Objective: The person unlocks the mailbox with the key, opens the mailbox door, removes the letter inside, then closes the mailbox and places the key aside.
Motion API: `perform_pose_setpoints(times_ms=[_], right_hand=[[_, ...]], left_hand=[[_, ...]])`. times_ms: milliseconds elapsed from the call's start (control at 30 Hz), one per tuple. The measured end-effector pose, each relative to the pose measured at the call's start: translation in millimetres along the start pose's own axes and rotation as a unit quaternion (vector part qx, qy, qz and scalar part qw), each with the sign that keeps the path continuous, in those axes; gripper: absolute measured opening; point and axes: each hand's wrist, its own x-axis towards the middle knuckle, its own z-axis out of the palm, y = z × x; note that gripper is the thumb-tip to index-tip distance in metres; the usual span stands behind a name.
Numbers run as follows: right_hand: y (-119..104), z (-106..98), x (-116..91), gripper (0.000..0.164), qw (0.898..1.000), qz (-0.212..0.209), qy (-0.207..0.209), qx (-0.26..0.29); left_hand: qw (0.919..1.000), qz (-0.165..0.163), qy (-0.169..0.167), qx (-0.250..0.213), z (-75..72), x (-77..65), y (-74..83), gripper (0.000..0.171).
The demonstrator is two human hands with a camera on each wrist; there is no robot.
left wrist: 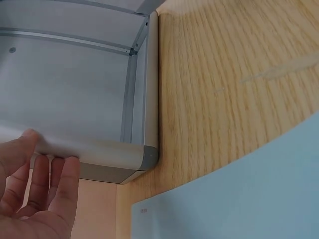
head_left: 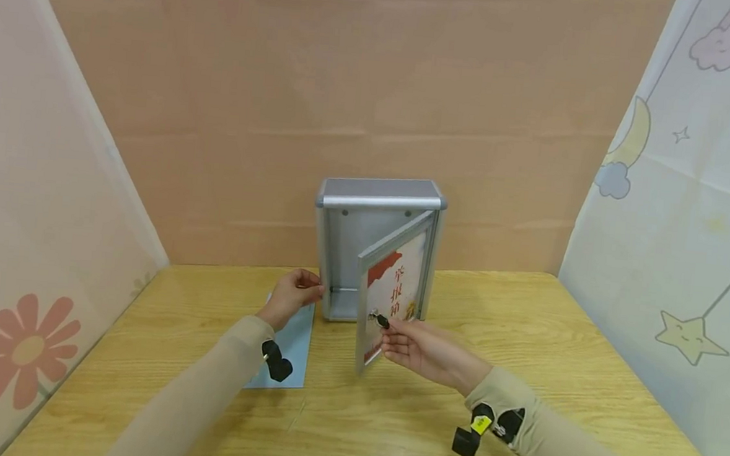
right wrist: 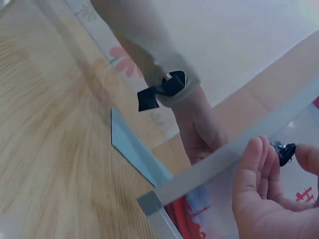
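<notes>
Pinching a black key (head_left: 383, 321) between thumb and fingers, the right hand (head_left: 426, 351) is just in front of the door (head_left: 393, 277), with the key at the silver lock (head_left: 372, 315). Beige sleeves (head_left: 184, 390) cover both arms, each with a black device (head_left: 466, 443) at the wrist. Red characters and a red patch mark the door, which stands ajar, its free edge toward the person and its hinged side on the right of the grey box (head_left: 381, 189). Upright on the wooden table (head_left: 486, 412), the box shows its inside, a thin rod (head_left: 344, 289) running across low down. At its left side, the left hand (head_left: 292, 298) holds the frame narrowly, thumb at the front edge, fingers on the outer side. Light blue paper (head_left: 291, 355) lies flat below that hand. Behind the box rises an orange-brown backdrop (head_left: 271, 104); patterned sheets (head_left: 684, 227) flank the table.
</notes>
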Motion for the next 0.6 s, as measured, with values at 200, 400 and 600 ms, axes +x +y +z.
perform_pose_setpoints(times_ms=[200,400,600], right_hand=[[-3,17,33,0.022,0.999,0.010,0.035,0.033],[-4,24,59,0.025,0.997,0.006,0.061,0.049],[-7,31,82,0.022,0.994,-0.002,0.092,0.067]], left_hand=[[0.9999,-0.002,0.002,-0.012,2.5,1.1,-0.6,0.021],[0.9998,-0.011,-0.004,-0.016,3.6,2.6,-2.9,0.023],[0.9999,-0.008,0.002,-0.007,0.7,0.3,-2.9,0.025]])
